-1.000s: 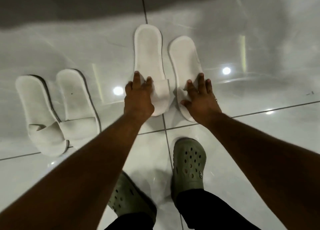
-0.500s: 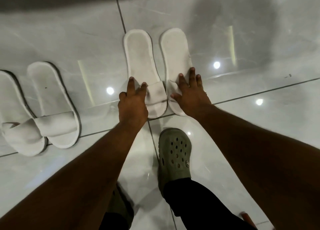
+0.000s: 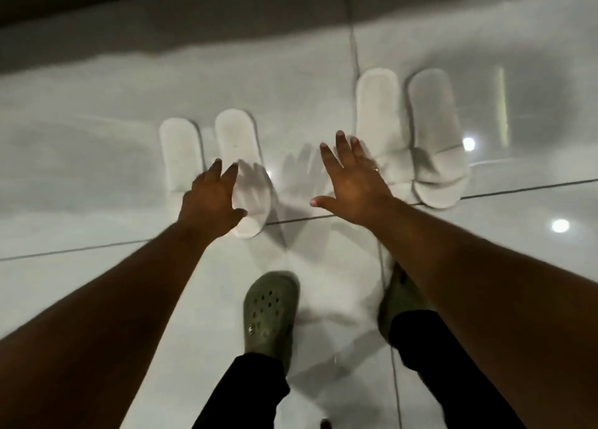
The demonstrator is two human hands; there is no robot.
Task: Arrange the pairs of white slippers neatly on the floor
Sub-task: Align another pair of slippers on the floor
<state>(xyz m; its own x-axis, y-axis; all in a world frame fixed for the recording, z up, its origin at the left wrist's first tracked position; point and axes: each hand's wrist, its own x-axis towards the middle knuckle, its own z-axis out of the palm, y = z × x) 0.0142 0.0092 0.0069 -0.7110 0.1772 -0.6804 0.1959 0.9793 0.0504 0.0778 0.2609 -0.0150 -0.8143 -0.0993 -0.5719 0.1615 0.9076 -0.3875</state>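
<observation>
Two pairs of white slippers lie on the glossy tiled floor (image 3: 97,176), heels pointing away from me. The right pair (image 3: 430,127) sits side by side, close together, at the upper right. The left pair (image 3: 207,147) lies left of centre, its toe ends partly hidden. My left hand (image 3: 210,202) hovers over the toe ends of the left pair, fingers loosely spread, holding nothing. My right hand (image 3: 352,182) is spread wide above the bare floor between the two pairs, just left of the right pair, and is empty. The frame is motion-blurred.
My two feet in green clogs (image 3: 270,312) stand on the tiles near the bottom centre, the right one partly hidden by my arm. Dark grout lines cross the floor. A dark wall base (image 3: 129,14) runs along the top.
Both hands have let go of the right pair, which now lies side by side. The view and both hands have shifted left, toward the left pair.
</observation>
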